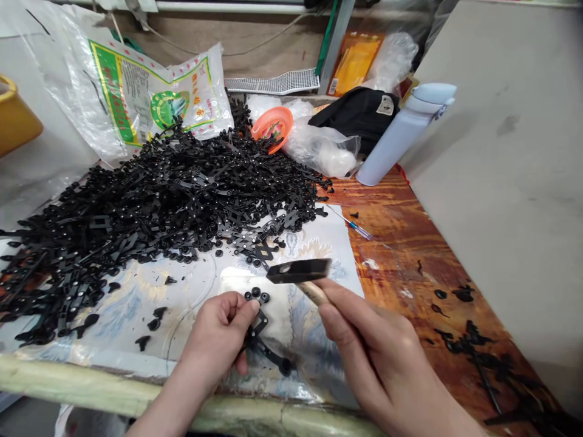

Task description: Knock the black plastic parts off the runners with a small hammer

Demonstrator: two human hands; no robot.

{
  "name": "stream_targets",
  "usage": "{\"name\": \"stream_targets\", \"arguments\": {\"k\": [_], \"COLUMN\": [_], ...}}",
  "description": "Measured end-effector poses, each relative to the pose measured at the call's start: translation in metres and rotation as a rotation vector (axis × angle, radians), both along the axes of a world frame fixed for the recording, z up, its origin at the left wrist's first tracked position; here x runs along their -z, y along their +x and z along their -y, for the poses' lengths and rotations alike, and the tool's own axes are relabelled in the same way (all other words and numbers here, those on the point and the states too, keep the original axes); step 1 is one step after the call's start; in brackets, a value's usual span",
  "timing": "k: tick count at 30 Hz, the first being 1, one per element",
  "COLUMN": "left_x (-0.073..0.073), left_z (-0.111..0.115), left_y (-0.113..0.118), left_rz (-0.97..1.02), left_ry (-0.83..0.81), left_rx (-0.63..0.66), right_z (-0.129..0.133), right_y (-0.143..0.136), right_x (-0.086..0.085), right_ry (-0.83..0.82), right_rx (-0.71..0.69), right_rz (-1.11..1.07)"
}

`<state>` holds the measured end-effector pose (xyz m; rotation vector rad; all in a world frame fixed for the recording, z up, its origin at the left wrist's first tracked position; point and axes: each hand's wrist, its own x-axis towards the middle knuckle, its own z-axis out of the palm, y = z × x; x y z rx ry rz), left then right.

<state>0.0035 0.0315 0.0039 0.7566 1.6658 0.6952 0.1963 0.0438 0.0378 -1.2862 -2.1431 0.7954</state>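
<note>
My left hand (223,331) pinches a black jointed plastic part (261,325) over a pale block (277,309) near the table's front edge. Round knobs stick out at the part's far end, and a curved arm reaches toward the lower right. In my right hand (373,340) is a hammer (298,271), its wooden handle gripped in closed fingers. The dark hammer head hovers just above and to the right of the part, slightly blurred. Some of the part is covered by my left fingers.
A large heap of black plastic parts (182,188) spreads across the back left. Behind it stand a printed plastic sack (155,103), an orange bowl (273,128) and a light blue bottle (401,139). A screwdriver (359,230) lies right of the heap. More black pieces (478,352) lie at right.
</note>
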Motion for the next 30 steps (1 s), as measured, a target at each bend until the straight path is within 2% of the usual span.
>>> {"name": "stream_targets", "arguments": {"k": [6, 11, 16, 23, 30], "left_x": [0.000, -0.003, -0.002, 0.001, -0.008], "left_z": [-0.002, -0.002, 0.000, 0.004, 0.001], "left_y": [-0.003, -0.003, -0.004, -0.003, -0.001], "left_rz": [-0.010, 0.150, 0.230, 0.227, 0.200], "left_ry": [0.011, -0.052, -0.050, -0.034, -0.077], "left_rx": [0.009, -0.050, -0.081, -0.087, -0.073], "right_z": [-0.001, -0.008, -0.003, 0.002, 0.004], "right_y": [-0.001, -0.004, -0.006, -0.010, -0.011], "right_x": [0.015, 0.016, 0.020, 0.021, 0.022], "right_ry": [-0.079, -0.131, -0.095, -0.103, -0.086], "right_rx": [0.000, 0.039, 0.040, 0.044, 0.048], "right_rz": [0.000, 0.097, 0.234, 0.356, 0.350]}}
